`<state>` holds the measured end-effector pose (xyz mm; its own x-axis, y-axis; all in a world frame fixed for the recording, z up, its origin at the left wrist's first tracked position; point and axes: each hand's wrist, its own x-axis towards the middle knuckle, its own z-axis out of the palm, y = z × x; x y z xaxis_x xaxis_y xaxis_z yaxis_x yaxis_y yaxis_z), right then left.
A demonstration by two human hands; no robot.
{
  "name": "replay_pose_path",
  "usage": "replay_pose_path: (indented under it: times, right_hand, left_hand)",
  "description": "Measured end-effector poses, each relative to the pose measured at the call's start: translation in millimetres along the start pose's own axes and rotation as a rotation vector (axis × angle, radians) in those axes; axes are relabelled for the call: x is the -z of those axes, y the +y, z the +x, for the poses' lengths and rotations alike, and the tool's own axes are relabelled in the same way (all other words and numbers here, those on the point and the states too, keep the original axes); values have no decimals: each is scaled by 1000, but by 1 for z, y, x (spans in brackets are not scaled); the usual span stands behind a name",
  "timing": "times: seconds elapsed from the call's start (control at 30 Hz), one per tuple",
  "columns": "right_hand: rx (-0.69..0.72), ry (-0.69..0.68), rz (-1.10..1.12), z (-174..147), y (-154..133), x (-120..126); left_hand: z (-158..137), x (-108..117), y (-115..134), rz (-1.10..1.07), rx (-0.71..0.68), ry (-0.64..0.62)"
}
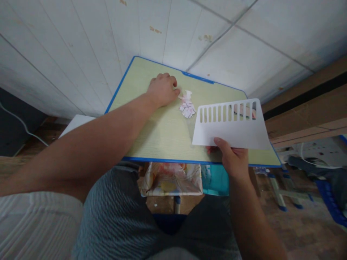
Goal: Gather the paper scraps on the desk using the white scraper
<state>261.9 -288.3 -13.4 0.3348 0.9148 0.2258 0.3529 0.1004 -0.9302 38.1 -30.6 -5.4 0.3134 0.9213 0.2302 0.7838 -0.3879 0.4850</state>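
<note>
My right hand [233, 157] grips a white slotted sheet [230, 131] by its near edge, thumb on top. A row of long slots runs along the far side of the sheet, which is held above the right part of the desk. My left hand [164, 89] rests on the desktop with bent fingers, thumb and forefinger a little apart. Just right of its thumb lies a small heap of torn paper scraps [187, 108], white and pinkish. Whether the left fingertips touch a scrap I cannot tell.
The pale yellow-green desktop [159, 135] has a blue rim and stands against a white panelled wall [151, 36]. Partly seen through the slots is a flat pinkish object [242, 110]. Cardboard boxes [306, 104] are at the right. Below the desk are a patterned cloth [173, 178] and a teal bin [216, 180].
</note>
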Motion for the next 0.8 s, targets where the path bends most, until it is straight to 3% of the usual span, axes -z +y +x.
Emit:
replay_pose_path:
  times: [0.4,0.53,0.8]
  right_hand:
    - [8,-112,24,-8,-9,3]
    - [-7,-140,8,-11,-4,7]
    - [-37,-141,106,-3,12,16]
  left_hand:
    - [-1,3,1,-6,-22,-2]
    - [-2,5,6,74,-20,-10]
    - [0,2,2,-2,-19,-8]
